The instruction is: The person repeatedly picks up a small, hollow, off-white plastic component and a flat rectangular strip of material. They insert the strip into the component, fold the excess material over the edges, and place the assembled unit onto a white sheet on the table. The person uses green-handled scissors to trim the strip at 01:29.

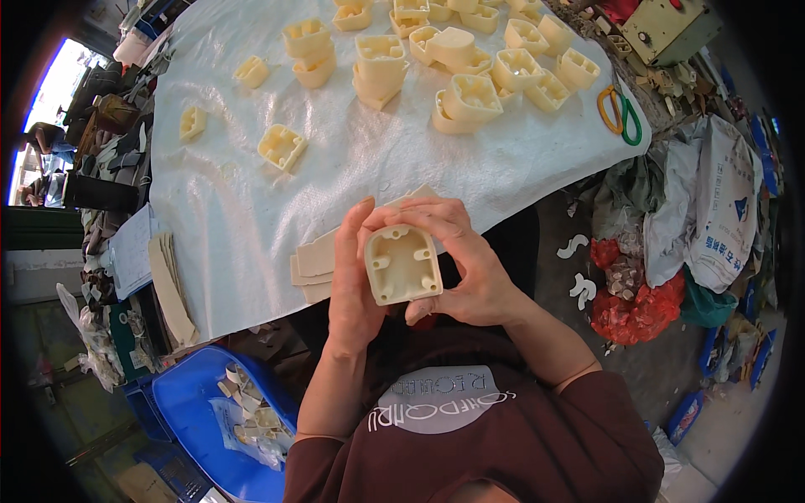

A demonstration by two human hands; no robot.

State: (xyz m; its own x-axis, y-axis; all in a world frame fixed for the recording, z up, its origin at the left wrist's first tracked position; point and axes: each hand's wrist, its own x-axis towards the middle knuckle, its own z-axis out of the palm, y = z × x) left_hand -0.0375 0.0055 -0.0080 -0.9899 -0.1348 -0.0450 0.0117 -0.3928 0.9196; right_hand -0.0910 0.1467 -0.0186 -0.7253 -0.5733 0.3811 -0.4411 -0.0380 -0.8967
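I log remotely: one cream housing point(405, 261), hollow side toward my camera, at the worktop's point(222, 205) near edge beside cream strips point(319, 253), left hand point(350, 289) half-open along its left side, right hand point(476, 270) curled round its right, both holding it, similar housings point(472, 99) clustered toward the far edge.

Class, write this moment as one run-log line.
left hand: holds plastic part; right hand: holds same part; part: open side facing camera; table: more parts, scissors

Left grip point(349, 293) upright, fingers toward twelve o'clock; right grip point(480, 281) curled, fingers toward ten, thumb beneath; left forearm point(330, 394) from seven, right forearm point(549, 345) from four.
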